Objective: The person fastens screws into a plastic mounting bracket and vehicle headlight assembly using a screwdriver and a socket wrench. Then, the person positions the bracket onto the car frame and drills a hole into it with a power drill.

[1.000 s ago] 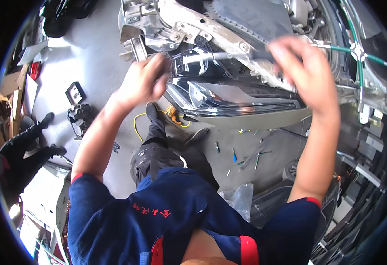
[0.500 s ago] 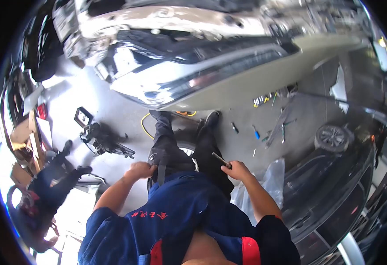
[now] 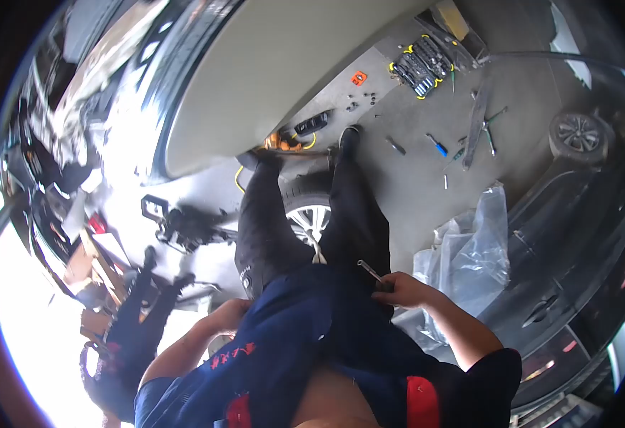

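Clock directions are read from the right hand [image 3: 404,291]. That hand's grip is closed round the lower end of a slim metal rod [image 3: 368,269], held just beside the trousers [image 3: 359,207], with the bare tip angled to 10 o'clock. The left hand [image 3: 231,314] is at 9 o'clock, at the edge of the shirt [image 3: 294,307]; its fingers are hidden, so I cannot tell whether its grip is clenched, released or holding anything.

Toward 10 o'clock a wheel [image 3: 309,218] shows between the legs. Toward 11 o'clock a pale panel [image 3: 255,78] spreads across the view. A plastic sheet [image 3: 482,239] lies at 2 o'clock, near the hand, and a dark car [image 3: 562,264] stands at 3. On the floor [image 3: 416,192], a blue screwdriver [image 3: 437,146] and, farther off, a tool set [image 3: 424,65] lie near 12 o'clock, with a cross wrench [image 3: 489,132] at 1. Another person [image 3: 128,332] is near 9 o'clock, well apart.

To hold the rod well here, I would judge a firm, low grip best, the wrist easy and the tip turned away from the thigh, so that it neither snags cloth nor scrapes the panel. The loose tools and the sheet call for careful footing, as either could roll or slide underfoot.
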`<state>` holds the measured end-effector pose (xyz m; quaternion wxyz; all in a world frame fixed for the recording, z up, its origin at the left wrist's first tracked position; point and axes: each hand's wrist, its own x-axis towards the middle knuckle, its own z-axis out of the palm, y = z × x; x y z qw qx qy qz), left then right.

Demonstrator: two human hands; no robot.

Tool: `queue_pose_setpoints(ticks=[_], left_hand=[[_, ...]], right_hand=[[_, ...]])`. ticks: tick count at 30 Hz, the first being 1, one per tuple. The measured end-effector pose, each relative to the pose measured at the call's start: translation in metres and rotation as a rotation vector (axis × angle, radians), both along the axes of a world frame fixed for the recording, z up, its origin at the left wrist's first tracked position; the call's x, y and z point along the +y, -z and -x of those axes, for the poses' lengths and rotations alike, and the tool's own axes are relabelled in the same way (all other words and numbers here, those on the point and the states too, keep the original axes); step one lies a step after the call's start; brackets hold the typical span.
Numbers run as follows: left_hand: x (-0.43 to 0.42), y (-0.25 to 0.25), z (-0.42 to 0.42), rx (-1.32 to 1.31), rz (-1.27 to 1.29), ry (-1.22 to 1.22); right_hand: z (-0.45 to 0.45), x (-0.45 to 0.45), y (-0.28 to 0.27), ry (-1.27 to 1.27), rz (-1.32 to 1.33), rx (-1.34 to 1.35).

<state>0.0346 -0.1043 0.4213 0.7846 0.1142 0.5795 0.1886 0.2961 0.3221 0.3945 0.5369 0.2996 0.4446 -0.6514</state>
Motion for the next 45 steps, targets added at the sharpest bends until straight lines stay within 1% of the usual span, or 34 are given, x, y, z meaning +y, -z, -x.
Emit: queue_pose_setpoints(ticks=[1,2,3,4,6,7,8,9,10,11,13,14,15,16,17,18,19,22,23,24,25,26,27,28,30,31,32,35,36,39,40,41,42,45], left_hand=[[0.007,0.029,0.013,0.006,-0.001,0.261],[0.013,0.057,0.025,-0.001,-0.029,0.527],[0.034,0.083,0.04,0.045,-0.138,0.71],[0.055,0.114,0.057,0.004,-0.142,0.667],[0.098,0.19,0.08,-0.159,0.074,0.072],[0.12,0.232,0.081,-0.192,0.137,-0.188],[0.137,0.277,0.078,-0.143,0.14,-0.352],[0.141,0.335,0.072,-0.108,0.089,-0.464],[0.155,0.378,0.067,-0.007,-0.109,-0.495],[0.166,0.428,0.054,0.143,-0.042,-0.544],[0.184,0.518,0.062,0.009,0.06,-0.555],[0.212,0.525,0.058,0.048,0.075,-0.595],[0.239,0.529,0.049,0.085,0.089,-0.639],[0.252,0.557,0.043,0.172,0.026,-0.582],[0.264,0.583,0.04,0.193,0.053,-0.467],[0.267,0.628,0.037,0.178,-0.006,-0.42],[0.265,0.673,0.029,0.156,-0.058,-0.373],[0.293,0.762,0.002,-0.158,0.069,-0.612],[0.291,0.801,-0.006,-0.18,0.035,-0.586],[0.297,0.85,-0.012,-0.204,-0.013,-0.562],[0.318,0.851,-0.017,-0.231,-0.06,-0.543],[0.333,0.851,-0.026,-0.246,0.056,-0.738],[0.332,0.908,-0.032,-0.256,-0.107,-0.665],[0.321,0.97,-0.035,-0.09,-0.388,-0.514],[0.329,0.982,-0.05,-0.055,-0.421,-0.586],[0.349,0.927,-0.049,-0.171,-0.173,-0.831],[0.361,0.892,-0.045,-0.287,0.085,-1.055],[0.367,0.896,-0.042,-0.202,0.061,-1.064],[0.364,0.905,-0.042,-0.209,0.073,-1.087],[0.352,0.923,-0.034,-0.29,0.191,-1.064],[0.345,0.938,-0.036,-0.279,0.124,-1.058],[0.331,0.979,-0.035,-0.205,-0.088,-0.822],[0.318,1.032,-0.028,-0.134,-0.297,-0.584],[0.309,1.069,-0.027,-0.012,-0.432,-0.295]], right_hand=[[0.009,-0.002,0.011,-0.042,-0.024,-0.01],[0.022,0.001,0.033,0.028,-0.077,0.108],[0.035,0.003,0.058,0.098,-0.135,0.231],[0.058,0.006,0.084,0.274,-0.111,0.185],[0.095,0.013,0.162,0.644,-0.049,0.267],[0.111,0.013,0.223,0.831,-0.078,0.374],[0.127,0.013,0.283,1.004,-0.097,0.497],[0.15,0.012,0.33,1.169,-0.163,0.567],[0.174,0.016,0.366,1.311,-0.268,0.529],[0.197,0.021,0.399,1.464,-0.371,0.481],[0.227,0.038,0.445,1.701,-0.174,0.422],[0.234,0.049,0.444,1.728,-0.196,0.378],[0.233,0.062,0.451,1.734,-0.149,0.417],[0.229,0.071,0.471,1.725,-0.206,0.469],[0.224,0.082,0.494,1.713,-0.265,0.525],[0.222,0.097,0.503,1.705,-0.358,0.523],[0.22,0.112,0.487,1.721,-0.364,0.494],[0.197,0.138,0.461,1.831,-0.107,0.713],[0.183,0.13,0.441,1.81,-0.17,0.791],[0.167,0.122,0.437,1.788,-0.192,0.877],[0.151,0.114,0.437,1.759,-0.214,0.96],[0.138,0.106,0.439,1.772,-0.226,0.963],[0.126,0.099,0.441,1.785,-0.23,0.96],[0.116,0.091,0.437,1.785,-0.203,0.949],[0.095,0.08,0.435,1.73,-0.183,1.015],[0.092,0.079,0.433,1.679,-0.158,1.061],[0.091,0.075,0.437,1.66,-0.218,1.076],[0.09,0.067,0.436,1.66,-0.26,0.931],[0.089,0.066,0.436,1.667,-0.214,0.925],[0.094,0.066,0.437,1.609,-0.25,1.009],[0.096,0.065,0.437,1.576,-0.306,1.028],[0.095,0.063,0.437,1.574,-0.303,1.03],[0.095,0.062,0.438,1.564,-0.301,1.036],[0.094,0.059,0.437,1.548,-0.279,1.023]])
